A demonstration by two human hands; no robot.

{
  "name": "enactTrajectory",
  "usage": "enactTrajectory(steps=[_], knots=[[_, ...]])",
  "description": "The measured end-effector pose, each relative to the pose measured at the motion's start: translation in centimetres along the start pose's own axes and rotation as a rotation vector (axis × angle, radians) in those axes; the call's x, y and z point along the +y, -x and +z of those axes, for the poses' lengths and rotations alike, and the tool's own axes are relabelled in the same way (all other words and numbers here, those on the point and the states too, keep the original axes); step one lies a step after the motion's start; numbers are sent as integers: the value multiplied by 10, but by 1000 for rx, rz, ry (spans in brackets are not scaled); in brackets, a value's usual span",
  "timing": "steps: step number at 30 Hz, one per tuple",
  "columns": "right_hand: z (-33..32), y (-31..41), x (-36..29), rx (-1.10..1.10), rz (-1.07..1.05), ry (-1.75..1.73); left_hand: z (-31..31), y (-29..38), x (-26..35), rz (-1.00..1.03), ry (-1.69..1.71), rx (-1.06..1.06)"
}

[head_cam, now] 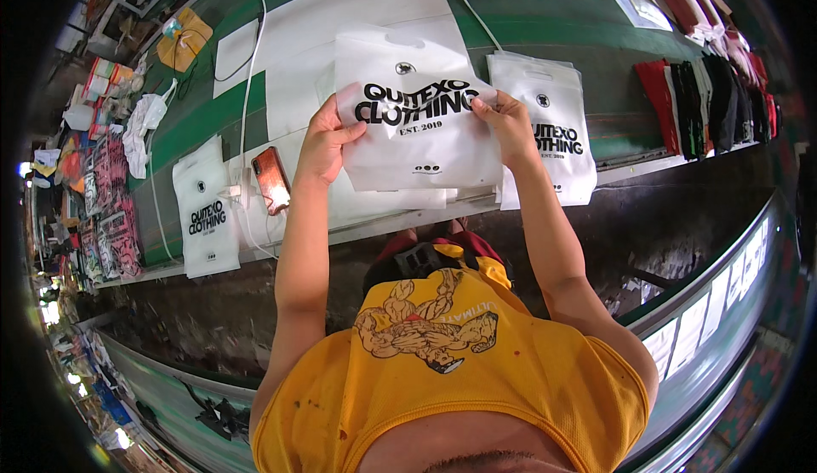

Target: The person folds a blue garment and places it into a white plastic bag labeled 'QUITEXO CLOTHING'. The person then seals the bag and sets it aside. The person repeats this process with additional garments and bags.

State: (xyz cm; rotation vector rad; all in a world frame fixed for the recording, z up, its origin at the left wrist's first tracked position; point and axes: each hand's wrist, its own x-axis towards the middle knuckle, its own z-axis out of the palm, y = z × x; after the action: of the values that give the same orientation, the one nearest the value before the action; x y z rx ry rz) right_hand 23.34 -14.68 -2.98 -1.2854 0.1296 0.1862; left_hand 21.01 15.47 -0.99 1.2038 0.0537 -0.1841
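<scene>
Between my two hands I hold a white plastic carrier bag [415, 154] with black print and a cut-out handle at its far end. My left hand [332, 141] pinches its left edge, thumb on top. The right edge is gripped by my right hand [507, 125], with the thumb over the print. Under and beyond the bag lie large white sheets [306, 45] on the green table [613, 90]. More printed white bags [555, 90] lie just right of my right hand, partly hidden by my forearm. Another printed bag [204, 205] lies left of my left forearm, folded narrower.
An orange-red phone [270, 179] lies beside a white power adapter [235, 191] with cables. White cords [247, 90] cross the table. Folded garments [708, 106] are stacked at the right, with pink and black printed fabric [112, 217] at the left. Brown card [185, 39] lies at the far left.
</scene>
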Motion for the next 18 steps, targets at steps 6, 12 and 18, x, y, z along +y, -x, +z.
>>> enactTrajectory(steps=[6,12,18], knots=[[-23,8,-30,121,-90,405,21,-17,2,-1,-34,-54],[-90,10,-60,287,-278,515,104,-47,-21,33,61,-114],[-205,-12,-45,472,-124,749,160,-96,-122,-179,-148,-78]])
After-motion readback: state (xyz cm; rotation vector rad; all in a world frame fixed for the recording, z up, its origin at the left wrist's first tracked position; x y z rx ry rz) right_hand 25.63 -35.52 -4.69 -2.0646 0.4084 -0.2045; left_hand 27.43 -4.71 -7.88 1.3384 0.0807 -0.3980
